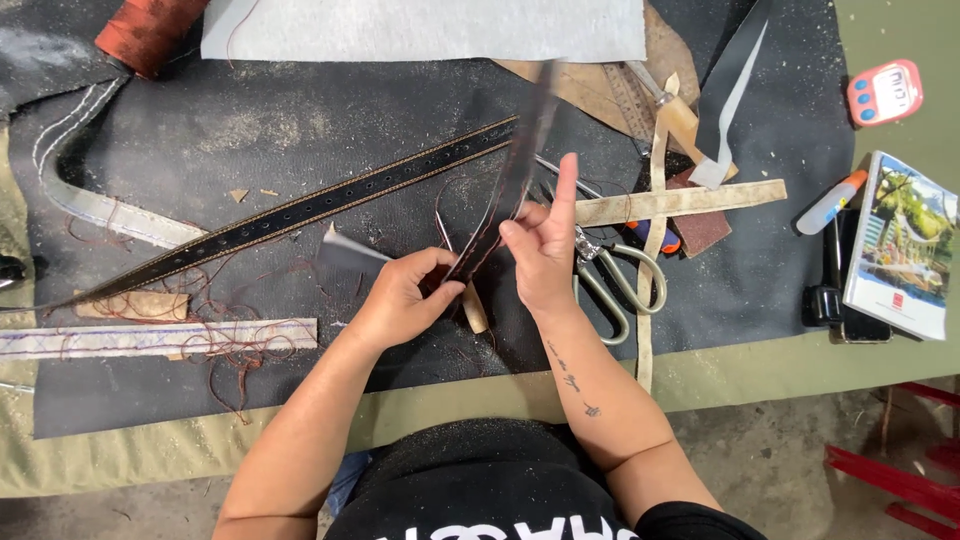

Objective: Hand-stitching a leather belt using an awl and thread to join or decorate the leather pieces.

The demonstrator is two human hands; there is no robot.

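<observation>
Nothing on this bench serves as a container; everything lies loose on the black mat spread over the olive-green table cover. The left hand pinches the lower end of a dark leather strap, thumb and fingers closed on it, while the right hand grips the same strap a little higher, forefinger pointing straight up. The strap rises from between the two hands toward the far side of the bench, its upper part blurred, so I can't tell how it ends. Just behind it lies a long black stitched belt with punched holes, running diagonally across the mat. Scissors rest just right of the right hand, partly under a pale leather strip. Reddish thread scraps litter the mat to the left, near a white stitched strip. Far right sit a small pink timer, a marker and a booklet; a reddish thread spool stands top left.
</observation>
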